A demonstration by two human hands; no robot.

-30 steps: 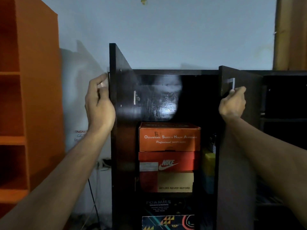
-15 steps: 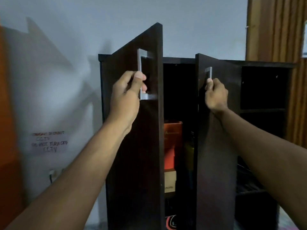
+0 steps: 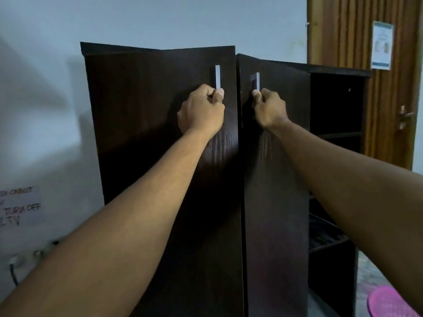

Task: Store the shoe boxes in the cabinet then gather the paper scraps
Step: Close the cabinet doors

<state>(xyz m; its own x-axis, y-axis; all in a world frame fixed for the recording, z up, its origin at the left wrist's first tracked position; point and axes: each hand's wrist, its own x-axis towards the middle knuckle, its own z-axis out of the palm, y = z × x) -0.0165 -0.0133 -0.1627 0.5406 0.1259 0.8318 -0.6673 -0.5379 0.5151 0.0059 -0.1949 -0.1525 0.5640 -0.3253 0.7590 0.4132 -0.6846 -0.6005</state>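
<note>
Closing on the dark-brown wooden cabinet [image 3: 142,138], both doors stand nearly shut, so the boxes, hidden inside, seem stored; paper scraps remain ungathered, none visible. At twelve o'clock, left hand [image 3: 201,110] and right hand [image 3: 270,108] each grip a silver bar handle [image 3: 217,76].

Your left hand [image 3: 201,110] grips the lower end of the silver bar handle [image 3: 217,76] on the left dark wooden cabinet door [image 3: 148,133]. Your right hand [image 3: 270,108] grips the matching handle [image 3: 256,81] on the right door [image 3: 279,179]. The doors meet at the middle, nearly closed. Open dark shelves [image 3: 336,133] stand to the right, with a pink mat [image 3: 389,303] near the bottom right.
</note>
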